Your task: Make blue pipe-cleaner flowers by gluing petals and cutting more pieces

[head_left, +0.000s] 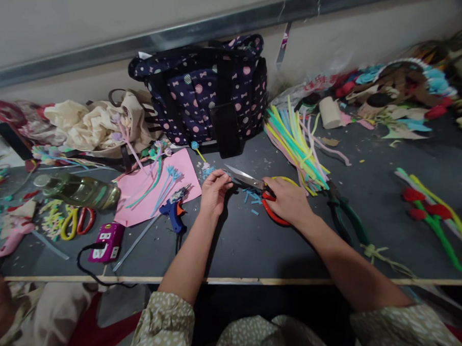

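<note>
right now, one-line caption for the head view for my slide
Right hand works red-handled scissors beside left hand over blue scraps on a cluttered craft table.

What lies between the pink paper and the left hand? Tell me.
In the head view, a blue glue gun lies between the pink paper and the left hand, on the dark table.

You wore a garment of olive-tan fabric printed with small white flecks. Its sleeves ended at the elbows, leaving both forearms bare. Neither hand carried rings, a watch or gloves.
</note>
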`<act>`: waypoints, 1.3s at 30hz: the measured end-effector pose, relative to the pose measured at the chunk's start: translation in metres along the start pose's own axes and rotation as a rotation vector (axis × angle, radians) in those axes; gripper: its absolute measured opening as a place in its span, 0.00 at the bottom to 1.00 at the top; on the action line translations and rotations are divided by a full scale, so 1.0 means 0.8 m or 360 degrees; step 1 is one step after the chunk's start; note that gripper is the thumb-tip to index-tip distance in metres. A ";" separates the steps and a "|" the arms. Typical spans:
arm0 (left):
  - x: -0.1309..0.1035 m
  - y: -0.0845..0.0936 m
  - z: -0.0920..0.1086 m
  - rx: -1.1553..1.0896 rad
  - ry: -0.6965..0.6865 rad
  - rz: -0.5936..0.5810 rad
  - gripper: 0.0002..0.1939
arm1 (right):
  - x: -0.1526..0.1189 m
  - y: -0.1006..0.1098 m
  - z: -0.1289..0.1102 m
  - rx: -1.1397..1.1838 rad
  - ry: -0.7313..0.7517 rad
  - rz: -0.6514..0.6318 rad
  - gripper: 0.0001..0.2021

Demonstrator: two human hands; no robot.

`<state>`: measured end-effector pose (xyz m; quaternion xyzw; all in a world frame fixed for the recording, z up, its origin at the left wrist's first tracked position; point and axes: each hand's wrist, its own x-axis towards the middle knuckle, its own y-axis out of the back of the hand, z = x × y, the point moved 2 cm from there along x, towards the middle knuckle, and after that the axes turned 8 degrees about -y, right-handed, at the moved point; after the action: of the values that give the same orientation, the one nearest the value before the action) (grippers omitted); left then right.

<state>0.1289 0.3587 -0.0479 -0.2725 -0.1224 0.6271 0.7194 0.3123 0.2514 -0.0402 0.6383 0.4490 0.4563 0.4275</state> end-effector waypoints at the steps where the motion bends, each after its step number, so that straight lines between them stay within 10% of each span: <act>1: 0.000 0.000 0.000 0.0000 0.0002 0.0003 0.13 | 0.000 0.000 0.000 -0.0008 0.0003 0.0004 0.16; 39: 0.000 0.000 -0.002 0.0151 -0.0130 -0.0020 0.15 | -0.003 -0.002 -0.003 0.0028 0.0030 -0.0012 0.17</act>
<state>0.1299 0.3582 -0.0489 -0.2115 -0.1236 0.6383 0.7297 0.3095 0.2499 -0.0413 0.6360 0.4594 0.4568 0.4193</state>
